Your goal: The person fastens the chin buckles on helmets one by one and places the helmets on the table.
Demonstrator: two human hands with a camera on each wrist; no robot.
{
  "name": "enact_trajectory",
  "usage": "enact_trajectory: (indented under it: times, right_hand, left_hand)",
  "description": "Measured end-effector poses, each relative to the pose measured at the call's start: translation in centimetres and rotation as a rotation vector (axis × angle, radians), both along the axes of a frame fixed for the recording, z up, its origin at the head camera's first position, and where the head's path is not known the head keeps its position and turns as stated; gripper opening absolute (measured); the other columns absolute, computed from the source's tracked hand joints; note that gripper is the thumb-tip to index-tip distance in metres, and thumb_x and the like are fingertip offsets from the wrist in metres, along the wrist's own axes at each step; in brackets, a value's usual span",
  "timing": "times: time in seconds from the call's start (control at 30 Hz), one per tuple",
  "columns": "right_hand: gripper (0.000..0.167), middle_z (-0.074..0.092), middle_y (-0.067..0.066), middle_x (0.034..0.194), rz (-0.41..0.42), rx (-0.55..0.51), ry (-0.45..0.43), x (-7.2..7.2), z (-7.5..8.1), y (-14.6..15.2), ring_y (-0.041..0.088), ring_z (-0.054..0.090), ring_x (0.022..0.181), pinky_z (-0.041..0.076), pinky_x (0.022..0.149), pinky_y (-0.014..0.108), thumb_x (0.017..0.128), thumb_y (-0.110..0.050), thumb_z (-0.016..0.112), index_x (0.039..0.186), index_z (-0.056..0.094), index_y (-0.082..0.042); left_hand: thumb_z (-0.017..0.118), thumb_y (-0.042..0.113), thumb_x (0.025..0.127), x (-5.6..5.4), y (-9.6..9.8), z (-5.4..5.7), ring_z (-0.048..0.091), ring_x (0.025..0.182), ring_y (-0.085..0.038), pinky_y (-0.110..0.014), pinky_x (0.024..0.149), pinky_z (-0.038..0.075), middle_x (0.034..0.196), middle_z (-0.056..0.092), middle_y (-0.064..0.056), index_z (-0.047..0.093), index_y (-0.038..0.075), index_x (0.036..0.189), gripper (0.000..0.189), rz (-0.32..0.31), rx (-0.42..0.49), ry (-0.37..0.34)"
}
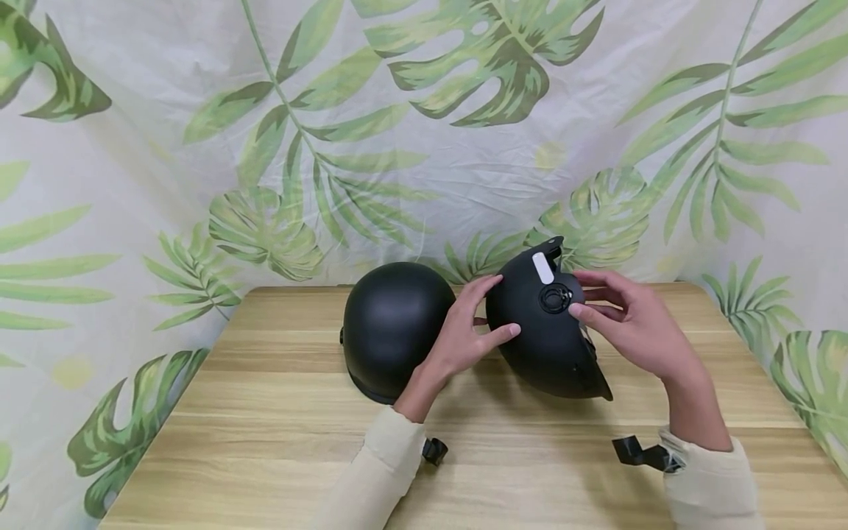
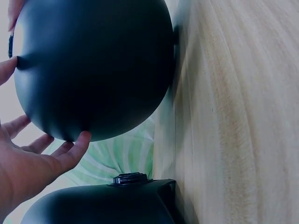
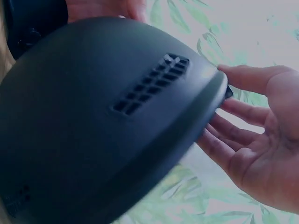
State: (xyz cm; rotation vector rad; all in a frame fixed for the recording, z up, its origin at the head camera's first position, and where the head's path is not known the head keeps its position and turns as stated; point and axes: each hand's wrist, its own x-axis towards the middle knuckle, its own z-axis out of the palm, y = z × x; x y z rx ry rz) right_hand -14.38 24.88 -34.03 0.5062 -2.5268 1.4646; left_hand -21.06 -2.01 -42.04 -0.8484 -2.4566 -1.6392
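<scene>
A black helmet (image 1: 539,342) is tilted on its side above the table, its open rim turned right. My left hand (image 1: 469,324) holds its crown with spread fingers and thumb; the left wrist view shows the fingertips against the smooth shell (image 2: 93,70). At the rim, beside a round black fitting (image 1: 555,298) and a white label (image 1: 542,269), my right hand (image 1: 629,320) pinches the edge. The right wrist view shows thumb and fingers on either side of the rim, with a vent grille (image 3: 152,84) on the shell. The helmet's inside is mostly hidden.
A second black helmet (image 1: 396,324) stands dome up on the wooden table (image 1: 278,442), just left of my left hand. A leaf-patterned cloth (image 1: 477,191) hangs behind the table and at both sides. Black wrist mounts (image 1: 434,451) stick out from the sleeves.
</scene>
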Motion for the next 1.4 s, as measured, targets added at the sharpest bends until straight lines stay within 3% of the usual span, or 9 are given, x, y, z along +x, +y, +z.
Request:
enact_trajectory:
  times: [0.13, 0.37, 0.53, 0.63, 0.9, 1.03, 1.13, 1.3, 1.4]
  right_hand:
    - [0.05, 0.066, 0.021, 0.141, -0.033, 0.033, 0.007, 0.0, 0.1, -0.6, -0.007, 0.066, 0.11, 0.051, 0.094, 0.004, 0.104, -0.014, 0.073, 0.151, 0.058, -0.005]
    - [0.056, 0.064, 0.029, 0.144, -0.026, 0.054, -0.039, 0.2, 0.1, -1.0, 0.04, 0.069, 0.124, 0.051, 0.091, 0.004, 0.106, -0.014, 0.068, 0.158, 0.05, -0.006]
    - [0.057, 0.06, 0.031, 0.148, -0.02, 0.017, -0.107, 0.1, 0.0, -1.0, 0.05, 0.064, 0.133, 0.053, 0.089, 0.009, 0.107, -0.014, 0.066, 0.16, 0.046, -0.007]
    - [0.057, 0.059, 0.03, 0.149, -0.023, -0.017, -0.128, 0.1, -0.1, -1.0, 0.048, 0.065, 0.133, 0.056, 0.087, 0.013, 0.108, -0.014, 0.066, 0.161, 0.047, -0.008]
    - [0.054, 0.064, 0.018, 0.137, -0.043, -0.129, -0.149, 0.1, -0.3, -1.0, -0.006, 0.071, 0.109, 0.064, 0.081, 0.023, 0.107, -0.015, 0.068, 0.158, 0.051, -0.008]
    - [0.054, 0.066, -0.003, 0.127, -0.077, -0.17, -0.158, -0.1, -0.6, -0.5, -0.006, 0.072, 0.106, 0.064, 0.081, 0.022, 0.107, -0.019, 0.069, 0.158, 0.053, -0.01]
    - [0.051, 0.069, -0.012, 0.121, -0.072, -0.292, -0.178, -0.3, -0.8, 0.1, -0.004, 0.073, 0.099, 0.063, 0.078, 0.02, 0.106, -0.016, 0.069, 0.155, 0.057, -0.014]
    - [0.043, 0.076, -0.004, 0.119, 0.052, -0.648, -0.196, -0.8, -1.2, 0.9, 0.007, 0.076, 0.093, 0.064, 0.073, 0.023, 0.104, 0.002, 0.066, 0.143, 0.065, -0.016]
    - [0.042, 0.077, 0.001, 0.118, 0.107, -0.783, -0.202, -1.0, -1.4, 1.3, 0.011, 0.077, 0.095, 0.065, 0.073, 0.026, 0.104, 0.007, 0.061, 0.14, 0.067, -0.015]
  left_hand:
    - [0.082, 0.032, 0.095, 0.0, 0.1, 0.0, 0.041, 0.156, -0.027, -0.054, 0.101, 0.062, 0.171, 0.038, -0.007, 0.044, 0.021, 0.164, 0.079, 0.002, -0.009, 0.003]
    - [0.082, 0.032, 0.095, 0.0, 0.2, 0.0, 0.042, 0.156, -0.027, -0.052, 0.101, 0.062, 0.171, 0.039, -0.007, 0.045, 0.021, 0.164, 0.079, 0.006, -0.009, 0.006]
    - [0.082, 0.032, 0.095, 0.0, 0.2, 0.1, 0.042, 0.156, -0.027, -0.053, 0.101, 0.062, 0.17, 0.039, -0.006, 0.045, 0.021, 0.164, 0.079, 0.007, -0.009, 0.001]
    - [0.082, 0.033, 0.095, 0.1, 0.2, 0.1, 0.042, 0.156, -0.028, -0.053, 0.101, 0.062, 0.171, 0.039, -0.006, 0.045, 0.021, 0.164, 0.079, 0.011, -0.015, -0.001]
    - [0.081, 0.034, 0.095, 0.2, 0.2, 0.0, 0.042, 0.156, -0.028, -0.056, 0.1, 0.061, 0.171, 0.039, -0.006, 0.045, 0.022, 0.164, 0.08, 0.015, -0.017, 0.0]
    - [0.081, 0.034, 0.095, 0.2, 0.2, -0.1, 0.043, 0.155, -0.028, -0.056, 0.101, 0.061, 0.17, 0.039, -0.007, 0.044, 0.02, 0.164, 0.079, 0.009, -0.014, 0.009]
    - [0.08, 0.034, 0.096, 0.1, 0.2, -0.1, 0.046, 0.152, -0.029, -0.055, 0.102, 0.061, 0.169, 0.041, -0.008, 0.044, 0.018, 0.164, 0.079, 0.011, -0.008, 0.017]
    - [0.079, 0.032, 0.097, 0.2, 0.0, 0.0, 0.049, 0.149, -0.03, -0.05, 0.104, 0.061, 0.167, 0.043, -0.007, 0.043, 0.019, 0.164, 0.078, 0.027, 0.012, 0.005]
    - [0.079, 0.031, 0.098, 0.2, -0.1, -0.1, 0.047, 0.152, -0.029, -0.049, 0.106, 0.06, 0.169, 0.041, -0.006, 0.04, 0.019, 0.166, 0.079, 0.029, 0.019, -0.018]
